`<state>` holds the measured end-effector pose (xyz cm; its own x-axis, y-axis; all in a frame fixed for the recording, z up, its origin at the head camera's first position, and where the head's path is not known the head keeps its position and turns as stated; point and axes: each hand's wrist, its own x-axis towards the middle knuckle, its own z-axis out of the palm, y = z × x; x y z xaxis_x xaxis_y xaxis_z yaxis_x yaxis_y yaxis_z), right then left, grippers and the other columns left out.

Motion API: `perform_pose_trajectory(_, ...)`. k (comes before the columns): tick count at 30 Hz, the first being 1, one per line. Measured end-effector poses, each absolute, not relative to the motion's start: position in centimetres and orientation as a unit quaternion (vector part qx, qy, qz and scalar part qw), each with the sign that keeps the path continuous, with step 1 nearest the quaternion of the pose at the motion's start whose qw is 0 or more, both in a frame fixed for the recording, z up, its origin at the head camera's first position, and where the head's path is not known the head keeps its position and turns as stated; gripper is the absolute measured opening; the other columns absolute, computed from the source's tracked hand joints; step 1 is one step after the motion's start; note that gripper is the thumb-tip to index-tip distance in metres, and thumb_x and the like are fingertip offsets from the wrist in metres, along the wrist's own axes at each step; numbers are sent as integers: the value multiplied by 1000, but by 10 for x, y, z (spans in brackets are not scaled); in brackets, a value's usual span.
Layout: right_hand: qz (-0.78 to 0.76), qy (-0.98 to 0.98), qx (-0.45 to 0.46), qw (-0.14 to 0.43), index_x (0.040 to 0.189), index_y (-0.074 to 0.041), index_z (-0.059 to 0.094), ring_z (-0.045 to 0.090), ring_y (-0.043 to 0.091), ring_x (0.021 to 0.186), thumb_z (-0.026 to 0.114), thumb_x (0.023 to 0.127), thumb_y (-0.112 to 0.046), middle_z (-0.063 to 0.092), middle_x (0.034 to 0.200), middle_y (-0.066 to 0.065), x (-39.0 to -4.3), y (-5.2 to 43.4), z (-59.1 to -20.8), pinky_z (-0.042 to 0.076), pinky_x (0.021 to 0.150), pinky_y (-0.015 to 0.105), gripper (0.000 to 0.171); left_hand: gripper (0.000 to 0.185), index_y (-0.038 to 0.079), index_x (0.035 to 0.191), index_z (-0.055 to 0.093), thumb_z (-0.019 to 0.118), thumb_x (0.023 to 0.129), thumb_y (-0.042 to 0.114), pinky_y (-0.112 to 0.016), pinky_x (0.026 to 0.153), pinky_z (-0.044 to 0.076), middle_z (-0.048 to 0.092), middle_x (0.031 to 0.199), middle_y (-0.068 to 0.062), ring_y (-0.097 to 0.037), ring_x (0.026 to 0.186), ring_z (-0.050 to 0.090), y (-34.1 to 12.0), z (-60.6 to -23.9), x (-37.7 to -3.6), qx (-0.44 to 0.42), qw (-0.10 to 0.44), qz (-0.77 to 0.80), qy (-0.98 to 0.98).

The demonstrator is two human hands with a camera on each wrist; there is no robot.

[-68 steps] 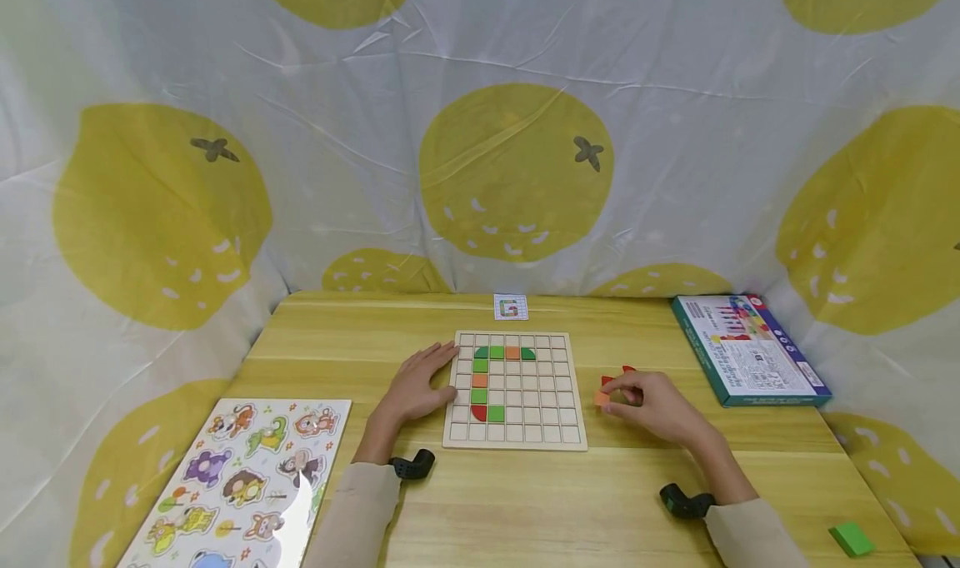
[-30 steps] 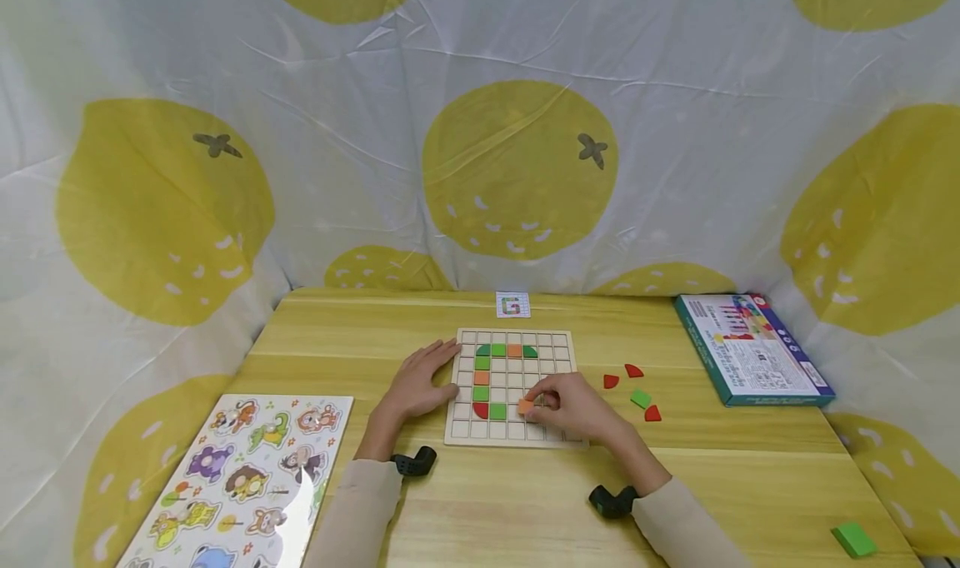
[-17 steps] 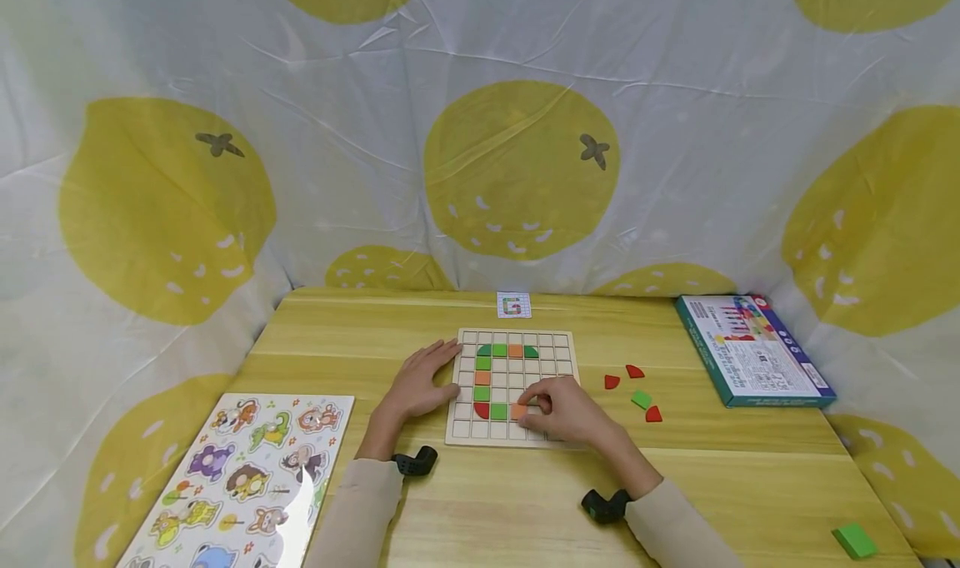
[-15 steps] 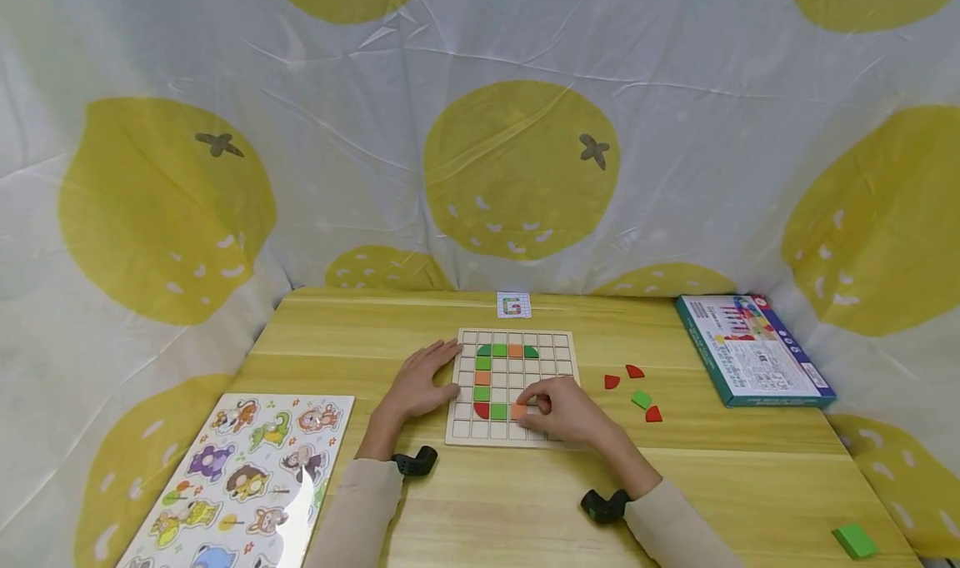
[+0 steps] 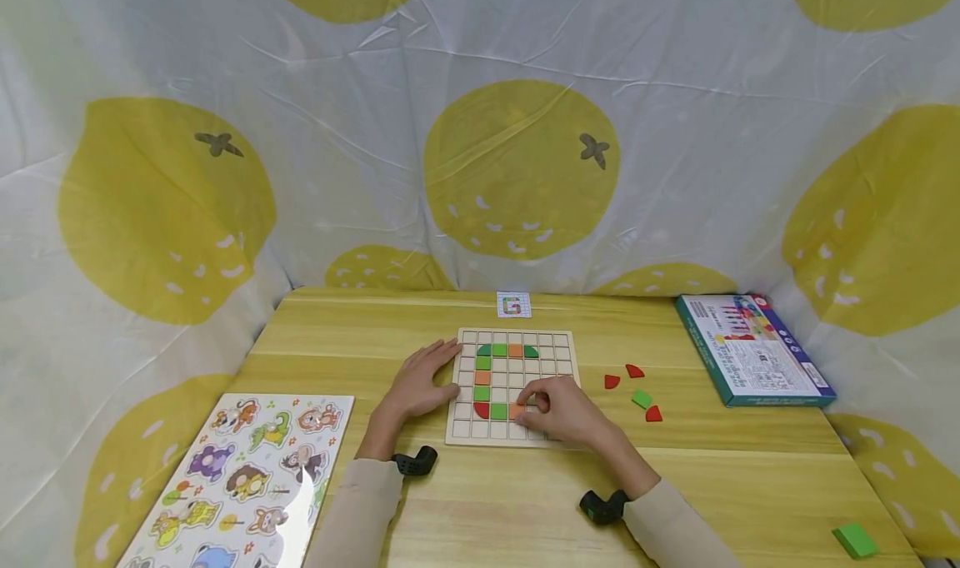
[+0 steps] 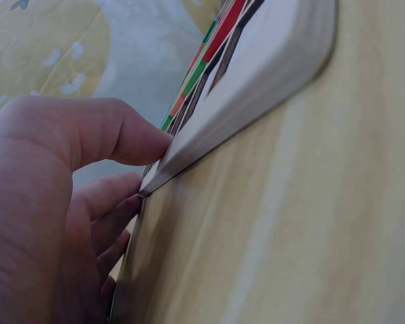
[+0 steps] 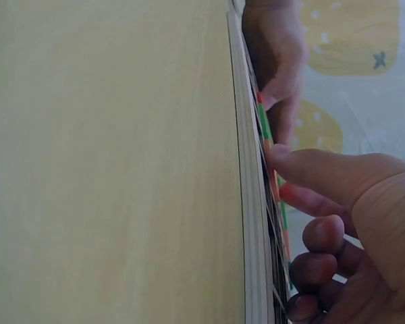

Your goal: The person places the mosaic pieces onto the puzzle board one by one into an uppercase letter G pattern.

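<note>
A wooden grid board (image 5: 498,430) lies in the middle of the table, with green, orange and red tiles set in its cells in a C-like line. My left hand (image 5: 415,382) rests along the board's left side, fingers extended; the left wrist view has its thumb (image 6: 125,138) touching the board's edge. Over the board's lower middle, my right hand (image 5: 566,410) pinches an orange square tile (image 5: 516,411) between thumb and index finger. That tile sits in a cell right of a green square (image 5: 498,411), partly hidden by the fingertips.
Right of the board lie several loose pieces: red quarter-circles (image 5: 654,414) and a green square (image 5: 641,399). A pattern card (image 5: 513,305) lies behind the board. A game box (image 5: 753,351) is at back right, an animal puzzle (image 5: 247,476) at front left, a green block (image 5: 855,541) at front right.
My right hand carried the orange tile left from beside the loose pieces onto the board, into the cell beside the green square. Little has moved in the last half second; the left hand stayed put.
</note>
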<state>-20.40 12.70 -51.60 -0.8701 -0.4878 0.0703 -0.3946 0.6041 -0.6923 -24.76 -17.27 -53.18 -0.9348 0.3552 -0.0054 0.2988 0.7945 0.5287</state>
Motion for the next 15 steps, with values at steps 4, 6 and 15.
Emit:
perform_pose_trajectory(4, -378, 891, -245, 63, 96, -21, 78, 33, 2, 56, 82, 88, -27, 38, 60, -9, -205, 129, -515, 32, 57, 18, 11, 79, 22, 161, 39, 62, 87, 37, -53, 130, 17, 33, 169, 2, -27, 159, 23, -173, -531, -247, 172, 51, 273, 945)
perform_pose_trajectory(6, -384, 891, -235, 66, 98, -19, 78, 34, 2, 56, 82, 88, -27, 40, 60, -9, -205, 131, -513, 32, 55, 18, 14, 79, 22, 161, 39, 62, 86, 37, -54, 130, 17, 33, 169, 2, -28, 159, 22, -173, -530, -246, 172, 52, 278, 944)
perform_pose_trajectory(15, -403, 896, -172, 69, 105, -17, 77, 41, 6, 57, 81, 89, -28, 45, 63, -6, -207, 163, -508, 36, 56, 21, 20, 79, 21, 161, 39, 61, 86, 36, -55, 129, 18, 34, 168, 1, -29, 159, 23, -172, -527, -245, 173, 53, 280, 943)
